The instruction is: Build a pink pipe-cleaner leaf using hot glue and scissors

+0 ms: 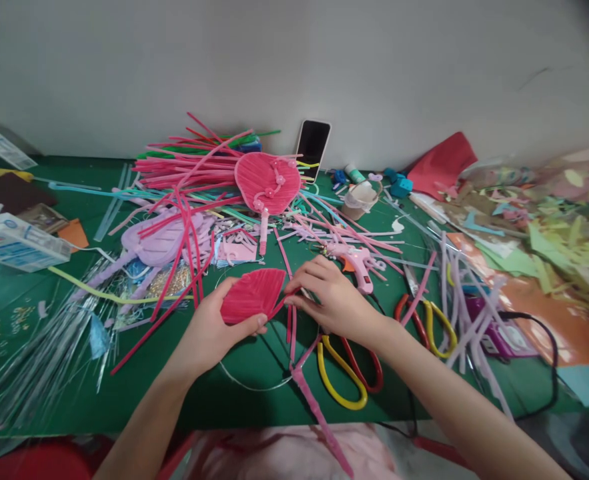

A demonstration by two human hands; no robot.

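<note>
My left hand (211, 330) holds a flat, dark pink leaf-shaped piece (254, 295) made of pipe cleaners, thumb along its lower edge. At its right end, my right hand (324, 293) pinches a thin pink strand (279, 307) that runs from the piece. Under my hands lie a thin wire ring (254, 389) and a pink wrapped stem (317, 410) that reaches over the table's front edge. Scissors with yellow and red handles (343, 383) lie partly beneath my right hand.
A pink fan (268, 181) rests on pink pipe cleaners (189, 167) at the back. A phone (314, 147) leans on the wall. Right of my hands are a pink glue gun (357, 263), more scissors (441, 327) and a purple device (507, 337). Silvery strands (49, 353) lie left.
</note>
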